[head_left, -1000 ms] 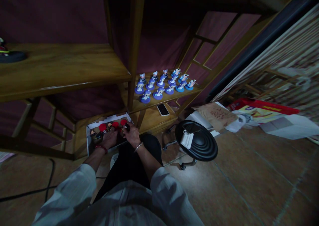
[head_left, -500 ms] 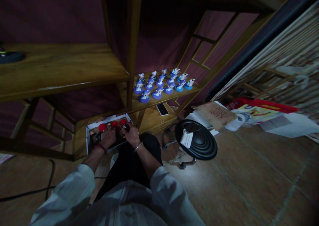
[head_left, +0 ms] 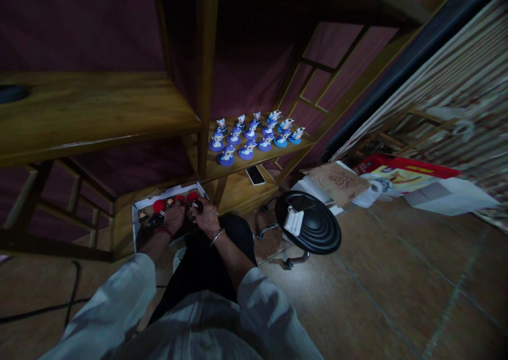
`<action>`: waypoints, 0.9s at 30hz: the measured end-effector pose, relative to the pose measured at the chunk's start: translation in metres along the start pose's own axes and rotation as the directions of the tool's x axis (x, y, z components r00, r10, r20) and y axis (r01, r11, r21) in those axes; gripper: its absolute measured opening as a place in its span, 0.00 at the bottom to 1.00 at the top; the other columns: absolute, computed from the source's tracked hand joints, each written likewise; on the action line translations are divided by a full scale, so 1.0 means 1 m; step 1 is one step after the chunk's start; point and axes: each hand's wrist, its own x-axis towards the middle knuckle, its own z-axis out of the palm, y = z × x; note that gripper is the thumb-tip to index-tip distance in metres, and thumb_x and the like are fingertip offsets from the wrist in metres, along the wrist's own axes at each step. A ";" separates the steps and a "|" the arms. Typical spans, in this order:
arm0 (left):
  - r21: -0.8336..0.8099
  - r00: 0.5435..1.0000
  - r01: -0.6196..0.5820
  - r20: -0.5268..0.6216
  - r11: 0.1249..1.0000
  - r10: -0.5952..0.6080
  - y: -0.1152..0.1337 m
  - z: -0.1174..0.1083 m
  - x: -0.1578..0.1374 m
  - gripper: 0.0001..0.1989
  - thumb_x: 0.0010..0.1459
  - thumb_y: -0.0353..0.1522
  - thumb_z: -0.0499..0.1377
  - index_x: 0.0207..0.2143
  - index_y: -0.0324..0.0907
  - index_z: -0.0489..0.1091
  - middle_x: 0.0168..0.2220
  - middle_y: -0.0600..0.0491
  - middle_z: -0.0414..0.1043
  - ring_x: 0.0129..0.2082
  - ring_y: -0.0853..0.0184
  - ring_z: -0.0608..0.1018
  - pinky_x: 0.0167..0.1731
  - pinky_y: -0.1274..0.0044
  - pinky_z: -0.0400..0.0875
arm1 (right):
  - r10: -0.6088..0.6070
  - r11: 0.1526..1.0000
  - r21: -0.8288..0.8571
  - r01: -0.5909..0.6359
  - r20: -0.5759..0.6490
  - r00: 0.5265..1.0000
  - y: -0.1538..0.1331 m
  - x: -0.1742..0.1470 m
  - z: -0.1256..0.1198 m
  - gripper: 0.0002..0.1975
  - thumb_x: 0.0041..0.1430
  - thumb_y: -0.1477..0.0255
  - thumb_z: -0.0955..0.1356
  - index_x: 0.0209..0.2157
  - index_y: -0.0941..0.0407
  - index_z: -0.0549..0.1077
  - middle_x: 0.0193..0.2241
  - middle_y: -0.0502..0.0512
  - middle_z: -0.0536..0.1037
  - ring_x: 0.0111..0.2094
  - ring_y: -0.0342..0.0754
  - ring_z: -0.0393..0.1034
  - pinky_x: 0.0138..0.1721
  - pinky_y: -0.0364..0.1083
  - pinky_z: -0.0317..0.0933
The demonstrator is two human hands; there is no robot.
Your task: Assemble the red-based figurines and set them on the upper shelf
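Note:
A shallow white-edged box [head_left: 139, 204] sits on the low shelf with several small dark figurines on red bases in it. My left hand [head_left: 173, 221] reaches down into the box's middle, close to a figurine with a red base [head_left: 159, 206]; its fingertips are partly hidden in dim light. At the box's right end my right hand [head_left: 208, 218] is closed around a dark figurine [head_left: 197, 205], beside another red base [head_left: 192, 196]. On the shelf to the right, several purple-and-white figurines [head_left: 247, 149] stand in rows with blue-based ones [head_left: 281, 138] and dark-based ones [head_left: 241, 122].
A phone [head_left: 255, 176] lies on the lower board below the figurines. Right of my knees stands a black round stool [head_left: 317, 225] with a white object [head_left: 294, 221] on it. Paper bags [head_left: 335, 181] and a red box [head_left: 413, 167] lie farther right. A black cable [head_left: 39, 311] crosses the floor.
The view has shifted slightly, so the scene sits a little farther left. My left hand has moved slightly right relative to the box; my right hand keeps its hold on the dark figurine.

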 end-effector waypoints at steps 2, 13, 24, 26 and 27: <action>-0.013 1.000 0.018 0.003 1.000 -0.018 0.001 0.001 0.002 0.17 0.59 0.25 0.45 0.46 0.38 0.68 0.51 0.41 0.64 0.46 0.60 0.73 0.40 0.72 0.68 | -0.005 1.000 -0.002 0.005 -0.008 1.000 0.001 0.000 0.000 0.18 0.54 0.71 0.65 0.47 0.56 0.67 0.39 0.55 0.76 0.26 0.41 0.74 0.20 0.36 0.69; -0.163 0.998 0.045 -0.030 0.986 -0.051 0.000 0.000 -0.001 0.18 0.56 0.22 0.45 0.45 0.36 0.68 0.51 0.37 0.62 0.46 0.56 0.72 0.40 0.70 0.67 | -0.015 0.998 0.059 0.017 -0.038 0.999 0.004 0.002 0.002 0.17 0.52 0.73 0.66 0.46 0.54 0.70 0.36 0.54 0.77 0.25 0.42 0.73 0.19 0.38 0.69; -0.718 0.977 0.150 0.003 0.680 -0.213 -0.007 -0.007 0.007 0.02 0.50 0.27 0.55 0.27 0.40 0.68 0.36 0.43 0.72 0.42 0.56 0.73 0.41 0.71 0.66 | -0.008 0.987 0.158 0.018 -0.063 0.998 0.002 -0.001 0.001 0.17 0.51 0.73 0.66 0.45 0.55 0.70 0.30 0.52 0.76 0.19 0.41 0.70 0.17 0.39 0.67; -0.832 0.973 0.155 0.035 0.532 -0.227 -0.006 -0.007 0.003 0.03 0.51 0.30 0.56 0.27 0.40 0.68 0.33 0.46 0.72 0.38 0.60 0.75 0.36 0.74 0.68 | -0.005 0.984 0.180 0.017 -0.069 0.998 0.003 0.000 0.002 0.17 0.50 0.73 0.67 0.45 0.54 0.70 0.30 0.52 0.76 0.21 0.41 0.71 0.19 0.40 0.68; -0.880 0.971 0.160 0.059 0.447 -0.231 -0.005 -0.006 0.000 0.03 0.51 0.31 0.56 0.27 0.40 0.68 0.32 0.48 0.72 0.36 0.61 0.75 0.33 0.75 0.68 | -0.002 0.981 0.191 0.016 -0.072 0.997 0.004 0.000 0.002 0.18 0.49 0.72 0.67 0.44 0.53 0.71 0.31 0.51 0.76 0.21 0.41 0.71 0.19 0.40 0.68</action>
